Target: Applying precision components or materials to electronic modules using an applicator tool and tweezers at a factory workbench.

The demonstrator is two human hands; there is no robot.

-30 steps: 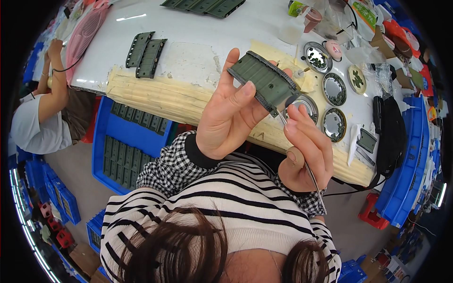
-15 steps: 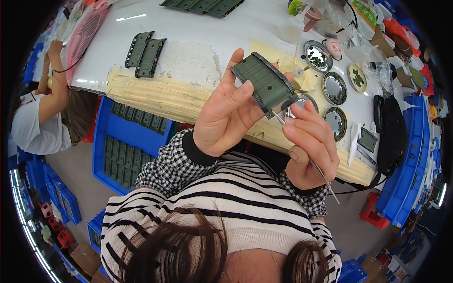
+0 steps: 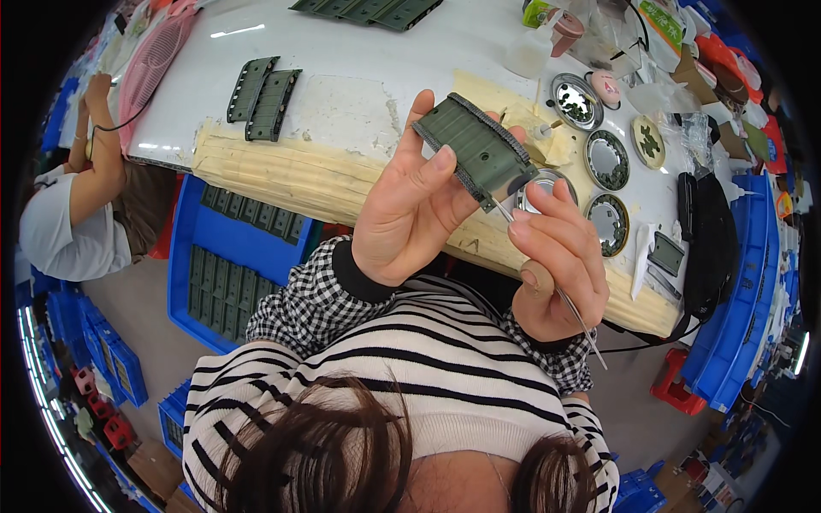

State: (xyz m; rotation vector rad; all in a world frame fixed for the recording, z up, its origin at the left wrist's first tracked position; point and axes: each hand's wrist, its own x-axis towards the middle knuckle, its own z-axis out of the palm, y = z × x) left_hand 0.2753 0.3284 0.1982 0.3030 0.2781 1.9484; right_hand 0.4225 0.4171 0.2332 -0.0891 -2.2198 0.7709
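My left hand [image 3: 389, 218] grips a dark green, plate-like model part [image 3: 470, 147] between thumb and fingers, raised over the table's front edge. It has a small hole, and ribbed dark strips run along two of its sides. In my right hand [image 3: 560, 265] is a thin metal hand tool [image 3: 585, 330], held like a pen. Its front end reaches the near corner of the green part; whether they touch I cannot tell. The tool's rear end sticks out below my hand. A bandage [image 3: 537, 274] covers my right thumb.
Round dishes [image 3: 606, 161] with small green pieces stand at right. Two similar green panels [image 3: 263, 98] lie at left. A blue crate [image 3: 248, 188] below holds more panels. A black bag [image 3: 710, 235] lies at the right edge. Another person [image 3: 77, 205] sits at far left.
The green part has shifted slightly left in my left hand. My right hand and the metal tool have moved a little left with it. Both grips stay the same.
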